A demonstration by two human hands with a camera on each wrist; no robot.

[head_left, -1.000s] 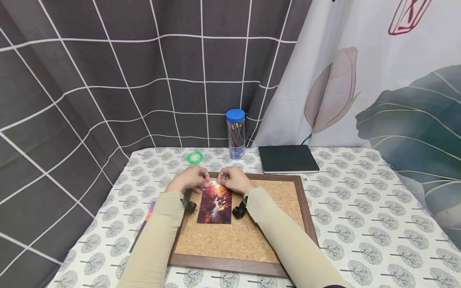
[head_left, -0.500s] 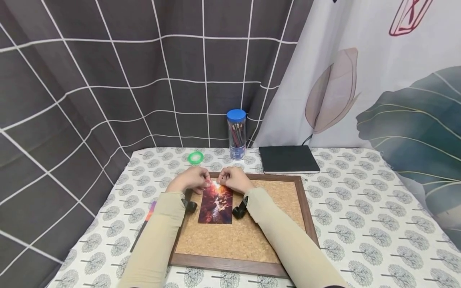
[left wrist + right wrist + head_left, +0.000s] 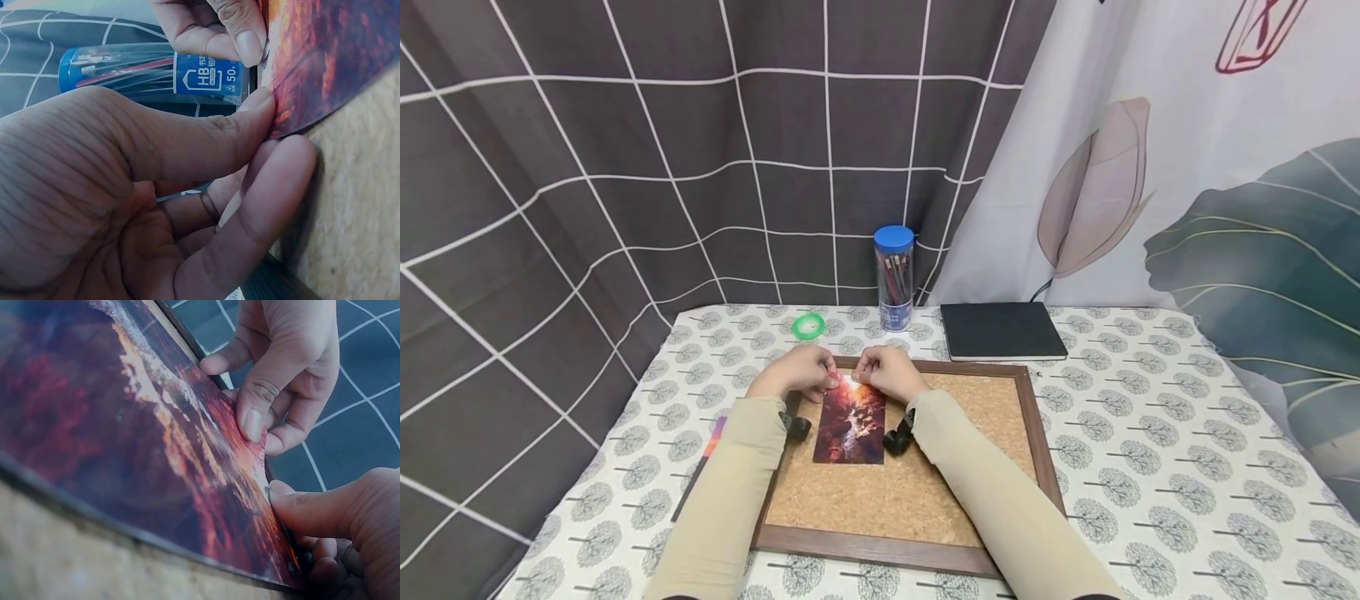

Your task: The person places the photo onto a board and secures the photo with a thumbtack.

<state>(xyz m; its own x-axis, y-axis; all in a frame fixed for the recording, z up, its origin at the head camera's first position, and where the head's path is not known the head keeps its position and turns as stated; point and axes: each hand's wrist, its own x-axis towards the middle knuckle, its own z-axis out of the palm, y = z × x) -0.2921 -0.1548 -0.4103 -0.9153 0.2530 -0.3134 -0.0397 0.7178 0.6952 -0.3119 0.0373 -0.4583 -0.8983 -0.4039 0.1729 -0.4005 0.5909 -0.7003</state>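
Both hands pinch the far short edge of the glossy red-orange photo print (image 3: 850, 419) — left hand (image 3: 796, 374) at its left corner, right hand (image 3: 886, 372) at its right. The print's long axis runs toward the person, lying near the far-left corner of the wood-framed cork board (image 3: 925, 492).

Open cork on the board (image 3: 925, 492) to the right of & below the photo (image 3: 852, 419) w/ bare desk (image 3: 1150, 467) further right, but behind the hands the green tape ring (image 3: 808, 326), pencil tube (image 3: 893, 279) & black notebook (image 3: 1002, 331) crowd the back edge.
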